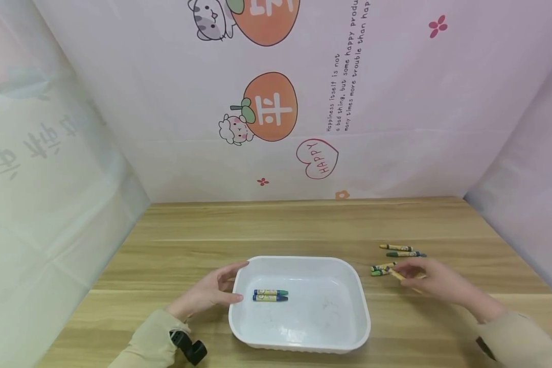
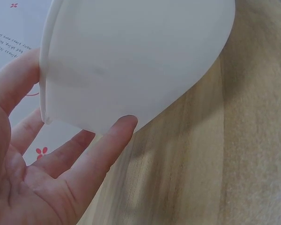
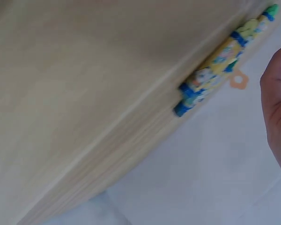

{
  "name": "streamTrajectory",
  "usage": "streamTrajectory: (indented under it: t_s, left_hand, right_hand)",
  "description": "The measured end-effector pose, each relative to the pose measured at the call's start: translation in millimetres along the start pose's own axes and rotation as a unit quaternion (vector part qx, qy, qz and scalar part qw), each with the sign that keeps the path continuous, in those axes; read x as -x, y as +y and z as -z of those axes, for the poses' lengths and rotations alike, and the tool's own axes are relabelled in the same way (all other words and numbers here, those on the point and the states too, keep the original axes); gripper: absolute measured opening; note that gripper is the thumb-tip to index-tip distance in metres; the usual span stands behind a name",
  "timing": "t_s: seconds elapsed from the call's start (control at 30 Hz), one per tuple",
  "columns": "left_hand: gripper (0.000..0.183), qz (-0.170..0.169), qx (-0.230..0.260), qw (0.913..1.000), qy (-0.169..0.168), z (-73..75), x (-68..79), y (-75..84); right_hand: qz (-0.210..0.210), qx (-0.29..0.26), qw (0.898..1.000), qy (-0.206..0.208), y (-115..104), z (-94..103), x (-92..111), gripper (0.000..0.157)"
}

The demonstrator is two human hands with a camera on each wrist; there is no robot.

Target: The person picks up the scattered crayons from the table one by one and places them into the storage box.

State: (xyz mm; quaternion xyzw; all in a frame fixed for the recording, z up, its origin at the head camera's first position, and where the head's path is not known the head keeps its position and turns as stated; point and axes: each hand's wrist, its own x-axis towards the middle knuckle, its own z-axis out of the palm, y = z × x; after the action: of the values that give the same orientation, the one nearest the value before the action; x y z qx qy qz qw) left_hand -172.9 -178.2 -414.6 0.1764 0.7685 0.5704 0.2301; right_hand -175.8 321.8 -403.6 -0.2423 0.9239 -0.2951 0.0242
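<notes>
A white plastic tray (image 1: 303, 345) stands on the table. In it lie a green-tipped crayon (image 1: 268, 292) and a dark blue one (image 1: 268, 298), side by side. My left hand (image 1: 213, 289) holds the tray's left side. In the left wrist view its thumb hooks over the rim (image 2: 46, 93) and a fingertip touches the outer wall. Right of the tray, my right hand (image 1: 430, 278) pinches a yellowish crayon (image 1: 397, 275), partly hidden by the fingers. Beside those fingers lie two green-ended crayons (image 1: 381, 272). In the right wrist view only the hand's edge (image 3: 277, 101) shows.
Behind the right hand lie a yellow crayon (image 1: 395, 247) and a dark green crayon (image 1: 406, 254) on the wooden table (image 1: 202, 225). A printed white cloth (image 1: 188, 153) hangs along the table's back edge, with more cloth on both sides.
</notes>
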Motion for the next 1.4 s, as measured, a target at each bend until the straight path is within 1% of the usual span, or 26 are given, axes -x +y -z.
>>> streamTrajectory:
  t_s: [0.1,0.2,0.3,0.43,0.57,0.7,0.9,1.0,1.17,1.27,1.4]
  left_hand:
    - [0.077,0.0,0.002,1.0,-0.001,0.2,0.0,-1.5]
    - [0.077,-0.002,0.0,1.0,-0.001,0.5,-0.5,-2.7]
    - [0.077,0.0,-0.003,1.0,0.002,0.9,-1.0,-3.5]
    - [0.077,0.003,-0.004,1.0,0.006,1.1,-1.0,-3.7]
    - [0.077,-0.001,-0.004,1.0,0.002,0.8,-1.0,-2.8]
    - [0.077,-0.004,-0.008,1.0,0.002,-0.1,-2.0,-2.1]
    - [0.078,-0.005,-0.007,1.0,0.002,-1.0,-2.5,-0.8]
    - [0.078,-0.004,-0.01,0.9999,0.003,-1.2,-2.1,-0.4]
    - [0.078,0.002,-0.013,0.9999,0.007,-1.8,-2.5,1.8]
    - [0.077,0.003,-0.009,0.9999,0.005,-2.4,-2.8,2.2]
    - [0.077,0.0,-0.003,1.0,-0.003,-3.1,-2.3,2.3]
  right_hand:
    - [-0.016,-0.018,1.0,-0.003,-13.6,-0.8,-8.8,0.029]
    - [-0.019,-0.041,0.999,-0.007,-29.0,-1.6,-17.1,0.028]
    - [-0.003,-0.07,0.998,-0.007,-43.0,-3.4,-25.7,0.028]
    - [0.005,-0.09,0.996,-0.017,-65.6,-6.2,-38.1,0.031]
    - [0.004,-0.097,0.994,-0.039,-90.9,-8.3,-53.0,0.033]
    - [0.01,-0.093,0.994,-0.053,-115.0,-9.9,-69.6,0.03]
    - [0.05,-0.095,0.991,-0.077,-147.4,-16.2,-95.5,0.026]
    - [0.068,-0.092,0.989,-0.089,-161.0,-23.1,-106.6,0.025]
    - [0.082,-0.106,0.984,-0.116,-179.8,-40.8,-121.4,0.025]
    - [0.086,-0.119,0.979,-0.14,-185.9,-55.3,-128.4,0.024]
    - [0.072,-0.125,0.974,-0.177,-188.7,-76.4,-135.0,0.022]
